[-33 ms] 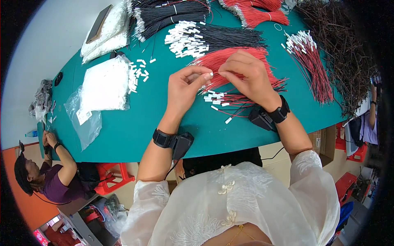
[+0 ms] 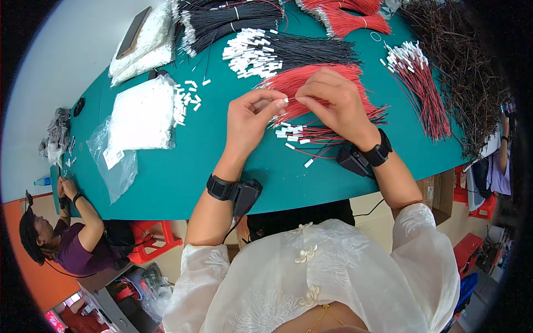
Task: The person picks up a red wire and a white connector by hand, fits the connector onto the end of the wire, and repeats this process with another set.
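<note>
One small white connector point(image 2: 286, 100), blocky, bright, pinched at left hand's point(image 2: 248, 115) fingertips, over red wires point(image 2: 284, 83), well in from green surface's point(image 2: 300, 191) near edge. Right hand point(image 2: 336, 102) just apart, fingertips together; whether gripping anything, cannot tell.

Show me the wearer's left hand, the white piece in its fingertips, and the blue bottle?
Left hand point(image 2: 247, 117): head view, on the back of the hand.
White piece point(image 2: 286, 100): head view, on its exposed end.
Bottle point(image 2: 43, 181): head view, on its side.
</note>
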Demonstrator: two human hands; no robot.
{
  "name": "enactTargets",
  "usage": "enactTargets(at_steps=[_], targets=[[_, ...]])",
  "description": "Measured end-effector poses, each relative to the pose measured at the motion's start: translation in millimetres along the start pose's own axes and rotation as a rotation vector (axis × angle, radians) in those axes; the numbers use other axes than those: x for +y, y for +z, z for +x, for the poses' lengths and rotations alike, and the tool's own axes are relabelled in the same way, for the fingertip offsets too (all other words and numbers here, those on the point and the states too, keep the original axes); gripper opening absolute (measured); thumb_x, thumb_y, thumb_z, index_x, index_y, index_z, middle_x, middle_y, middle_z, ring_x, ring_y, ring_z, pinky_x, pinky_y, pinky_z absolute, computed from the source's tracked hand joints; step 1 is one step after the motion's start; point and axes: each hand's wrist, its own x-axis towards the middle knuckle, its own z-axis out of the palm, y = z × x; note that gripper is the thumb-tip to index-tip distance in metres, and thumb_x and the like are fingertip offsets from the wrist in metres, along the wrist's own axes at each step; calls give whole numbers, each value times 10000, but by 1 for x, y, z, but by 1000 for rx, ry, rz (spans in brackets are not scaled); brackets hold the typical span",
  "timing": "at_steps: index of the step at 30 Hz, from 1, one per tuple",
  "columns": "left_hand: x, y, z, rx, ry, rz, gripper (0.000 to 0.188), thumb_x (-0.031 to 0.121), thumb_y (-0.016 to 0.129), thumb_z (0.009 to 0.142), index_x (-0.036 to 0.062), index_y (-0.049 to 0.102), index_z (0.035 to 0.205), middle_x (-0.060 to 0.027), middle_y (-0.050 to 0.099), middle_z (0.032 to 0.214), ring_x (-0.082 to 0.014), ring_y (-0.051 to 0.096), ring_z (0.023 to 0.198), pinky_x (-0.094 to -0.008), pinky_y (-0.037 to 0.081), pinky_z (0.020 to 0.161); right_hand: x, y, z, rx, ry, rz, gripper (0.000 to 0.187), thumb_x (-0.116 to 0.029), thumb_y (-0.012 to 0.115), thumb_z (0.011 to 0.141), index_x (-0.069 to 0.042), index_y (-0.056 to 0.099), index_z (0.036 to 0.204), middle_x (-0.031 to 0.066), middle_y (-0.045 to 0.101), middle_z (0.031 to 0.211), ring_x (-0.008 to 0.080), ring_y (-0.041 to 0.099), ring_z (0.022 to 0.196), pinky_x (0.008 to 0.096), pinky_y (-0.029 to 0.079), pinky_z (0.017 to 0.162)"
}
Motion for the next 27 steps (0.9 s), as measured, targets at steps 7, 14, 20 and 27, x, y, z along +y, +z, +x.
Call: enactTargets(at_steps=[7, 14, 20, 27], targets=[[-2, 2, 2, 4, 18, -39, 140, 37, 723, 920, -40, 722, 1038, -67, 742, 914, -93, 689, 791, -219, 544, 709, 0, 0, 0, -6, -7, 25, 115, -14, 758, 783, -13, 703, 885, 90, 683, 865, 269, 649, 821, 365, 520, 723], [-7, 7, -1, -72, -26, 21, 132, 40, 711, 929, -45, 715, 1030, -74, 741, 923, -99, 693, 793, -228, 554, 714, -4, 3, 1, -44, 5, 65, 113, -19, 755, 788, -17, 701, 886, 85, 682, 861, 265, 644, 813, 368, 514, 724], [1, 6, 0, 10, 10, -28, 136, 51, 699, 942, -37, 708, 1046, -75, 734, 930, -112, 690, 811, -240, 551, 744, 0, -8, 4, -35, 10, 9, 112, -22, 756, 794, -18, 701, 891, 81, 687, 866, 264, 649, 826, 370, 520, 726], [2, 2, 2, 23, 35, -17, 132, 50, 698, 941, -33, 712, 1043, -62, 731, 922, -103, 684, 812, -232, 542, 741, 3, -6, -1, -41, 62, 33, 106, -30, 748, 809, -10, 711, 906, 100, 711, 887, 277, 678, 829, 376, 542, 723]])
